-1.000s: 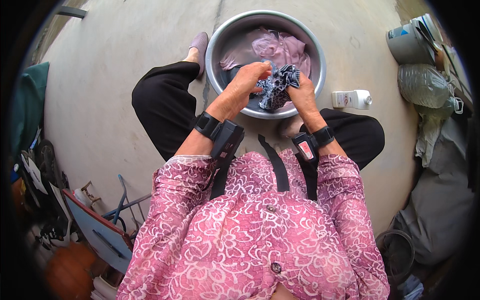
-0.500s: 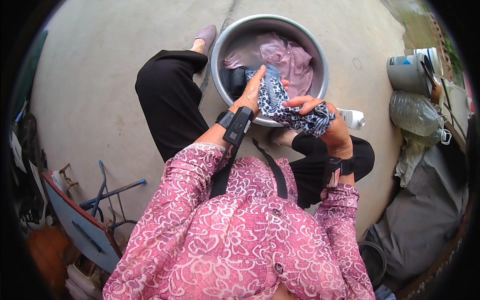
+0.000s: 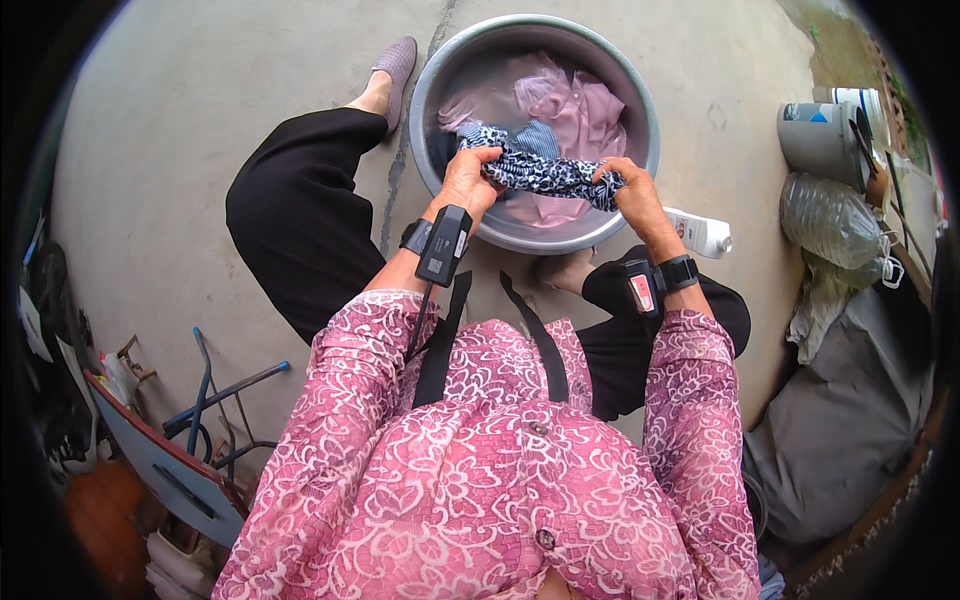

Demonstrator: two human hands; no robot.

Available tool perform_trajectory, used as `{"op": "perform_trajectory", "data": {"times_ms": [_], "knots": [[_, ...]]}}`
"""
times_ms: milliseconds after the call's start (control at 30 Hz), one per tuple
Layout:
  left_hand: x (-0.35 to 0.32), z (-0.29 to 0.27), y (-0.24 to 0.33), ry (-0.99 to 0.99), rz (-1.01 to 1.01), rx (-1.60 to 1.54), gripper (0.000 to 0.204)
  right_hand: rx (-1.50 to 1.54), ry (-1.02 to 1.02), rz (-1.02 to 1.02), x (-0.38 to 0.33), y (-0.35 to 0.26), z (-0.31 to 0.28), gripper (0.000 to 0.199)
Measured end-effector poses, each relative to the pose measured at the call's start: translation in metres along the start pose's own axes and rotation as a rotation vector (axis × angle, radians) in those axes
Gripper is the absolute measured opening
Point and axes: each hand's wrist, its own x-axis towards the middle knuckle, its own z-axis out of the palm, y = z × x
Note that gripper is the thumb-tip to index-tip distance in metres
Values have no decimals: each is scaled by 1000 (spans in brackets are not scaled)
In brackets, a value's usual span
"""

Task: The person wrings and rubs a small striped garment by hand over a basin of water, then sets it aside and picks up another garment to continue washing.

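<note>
A black-and-white patterned cloth (image 3: 545, 174) with a striped part is stretched sideways between my hands, over the near half of a round metal basin (image 3: 428, 110). My left hand (image 3: 468, 182) is closed on its left end. My right hand (image 3: 637, 197) pinches the right end, above the basin's right side. Beneath the cloth, a pink buttoned garment (image 3: 590, 115) lies in cloudy water in the basin. Part of that garment is hidden by the patterned cloth and my hands.
A white bottle (image 3: 705, 235) lies on the concrete floor right of the basin. Farther right stand a grey bucket (image 3: 822, 140), a large clear plastic jug (image 3: 828, 220) and a grey sheet (image 3: 850, 390). At left is a folding table (image 3: 165, 470) with blue legs.
The patterned cloth has gone from bunched and slanting to stretched nearly level over the basin. My hands have moved apart, the left to the left, the right forward. My left knee has shifted outward.
</note>
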Motion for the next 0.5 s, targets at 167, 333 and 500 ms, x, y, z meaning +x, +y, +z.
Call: {"op": "perform_trajectory", "data": {"times_ms": [167, 333, 500], "knots": [[27, -5, -15, 73, 87, 149, 28, -247, 15, -129, 22, 30, 3, 31], [57, -30, -41, 293, -39, 351, 26, -321, -120, 19, 36, 52, 22, 51], [74, -52, -54, 393, -53, 381, 27, -379, -38, 153, 41, 91, 54, 60]]}}
